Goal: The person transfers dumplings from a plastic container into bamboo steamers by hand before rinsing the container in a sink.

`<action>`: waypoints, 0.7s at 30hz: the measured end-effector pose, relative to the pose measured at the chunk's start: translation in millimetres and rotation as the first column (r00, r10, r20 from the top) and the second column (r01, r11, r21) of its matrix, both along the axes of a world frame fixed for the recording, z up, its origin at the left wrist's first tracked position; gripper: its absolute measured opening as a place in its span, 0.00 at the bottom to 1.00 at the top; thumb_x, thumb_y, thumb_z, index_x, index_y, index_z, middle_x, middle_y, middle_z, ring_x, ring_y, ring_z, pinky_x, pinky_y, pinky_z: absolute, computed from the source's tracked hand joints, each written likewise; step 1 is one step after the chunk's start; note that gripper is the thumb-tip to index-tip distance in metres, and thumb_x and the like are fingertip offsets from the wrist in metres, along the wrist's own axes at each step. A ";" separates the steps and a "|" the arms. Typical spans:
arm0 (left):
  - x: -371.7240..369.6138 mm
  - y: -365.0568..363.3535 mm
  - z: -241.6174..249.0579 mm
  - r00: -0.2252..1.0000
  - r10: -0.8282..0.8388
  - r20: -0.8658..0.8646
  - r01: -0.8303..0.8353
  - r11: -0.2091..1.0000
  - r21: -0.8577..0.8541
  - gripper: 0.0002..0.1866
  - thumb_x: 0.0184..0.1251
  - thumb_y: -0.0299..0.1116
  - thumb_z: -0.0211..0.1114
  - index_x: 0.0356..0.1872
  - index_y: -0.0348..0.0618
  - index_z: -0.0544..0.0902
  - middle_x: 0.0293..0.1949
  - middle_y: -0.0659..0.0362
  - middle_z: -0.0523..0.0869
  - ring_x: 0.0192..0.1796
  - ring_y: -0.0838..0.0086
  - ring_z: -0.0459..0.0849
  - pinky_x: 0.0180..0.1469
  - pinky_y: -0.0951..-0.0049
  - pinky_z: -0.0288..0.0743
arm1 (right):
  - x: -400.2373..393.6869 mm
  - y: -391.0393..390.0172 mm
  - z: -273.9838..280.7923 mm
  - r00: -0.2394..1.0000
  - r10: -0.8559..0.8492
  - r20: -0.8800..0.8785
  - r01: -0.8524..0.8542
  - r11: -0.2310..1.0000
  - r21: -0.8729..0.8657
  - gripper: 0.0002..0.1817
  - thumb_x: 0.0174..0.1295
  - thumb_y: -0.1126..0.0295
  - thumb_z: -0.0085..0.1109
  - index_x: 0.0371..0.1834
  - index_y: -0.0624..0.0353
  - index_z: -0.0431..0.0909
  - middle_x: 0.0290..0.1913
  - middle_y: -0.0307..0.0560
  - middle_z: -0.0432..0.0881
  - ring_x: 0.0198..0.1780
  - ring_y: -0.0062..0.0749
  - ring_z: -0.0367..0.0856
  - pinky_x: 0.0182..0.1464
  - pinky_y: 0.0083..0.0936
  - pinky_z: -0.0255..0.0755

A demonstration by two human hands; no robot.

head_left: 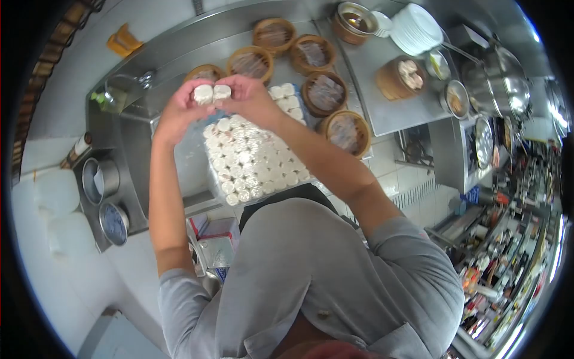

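My left hand (179,110) and my right hand (248,99) are raised together over a tray of several small white round dumplings (254,158). Each hand pinches one white dumpling; the two pieces (212,93) touch side by side between my fingertips. The tray is wrapped in clear plastic and sits on the steel counter (179,48) just below my hands. Several bamboo steamer baskets (251,61) stand in an arc beyond the tray.
A bamboo steamer holding white dumplings (402,76) sits on a steel surface at right, near a stack of white plates (417,27) and metal pots (505,84). Round metal lids (112,222) lie at left. Shelves of goods fill the lower right.
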State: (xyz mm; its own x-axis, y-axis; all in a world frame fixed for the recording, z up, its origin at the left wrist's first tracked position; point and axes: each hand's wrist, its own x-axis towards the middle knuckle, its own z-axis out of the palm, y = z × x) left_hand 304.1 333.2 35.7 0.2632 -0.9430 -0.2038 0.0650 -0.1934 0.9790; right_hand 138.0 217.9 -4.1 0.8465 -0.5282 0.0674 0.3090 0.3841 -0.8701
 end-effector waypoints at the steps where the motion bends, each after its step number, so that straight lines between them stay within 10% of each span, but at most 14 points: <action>1: -10.8 3.8 4.5 1.000 -0.008 -0.013 0.008 1.000 -0.028 0.25 0.65 0.29 0.73 0.62 0.41 0.77 0.45 0.61 0.87 0.41 0.80 0.86 0.41 0.81 0.77 | -14.2 5.3 8.0 0.996 -0.047 -0.075 0.049 0.999 0.023 0.21 0.61 0.78 0.72 0.57 0.70 0.78 0.46 0.47 0.87 0.41 0.25 0.86 0.43 0.22 0.81; 10: -122.1 -24.2 14.7 0.954 -0.089 -0.288 0.034 0.981 -0.192 0.22 0.66 0.27 0.70 0.61 0.36 0.79 0.49 0.56 0.87 0.47 0.74 0.87 0.45 0.75 0.80 | -135.1 13.2 27.7 0.973 -0.227 0.052 0.199 0.926 0.321 0.16 0.68 0.74 0.65 0.56 0.68 0.79 0.48 0.51 0.87 0.45 0.30 0.87 0.46 0.29 0.81; 14: -137.4 -43.6 9.9 0.682 -0.260 -0.683 0.084 0.956 -0.280 0.21 0.66 0.22 0.66 0.61 0.33 0.78 0.49 0.54 0.87 0.48 0.68 0.88 0.54 0.68 0.83 | -172.8 0.4 51.9 0.941 -0.335 0.045 0.286 0.859 0.426 0.15 0.69 0.74 0.64 0.56 0.67 0.79 0.51 0.54 0.87 0.46 0.34 0.87 0.47 0.32 0.82; 21: -178.2 -47.0 33.9 0.957 -0.165 -0.238 0.124 0.976 -0.177 0.25 0.61 0.18 0.70 0.61 0.35 0.79 0.45 0.59 0.85 0.46 0.76 0.87 0.50 0.75 0.83 | -264.1 -38.3 51.0 0.861 -0.469 -0.196 0.477 0.879 -0.010 0.24 0.59 0.82 0.70 0.61 0.68 0.77 0.47 0.49 0.88 0.45 0.23 0.86 0.45 0.20 0.81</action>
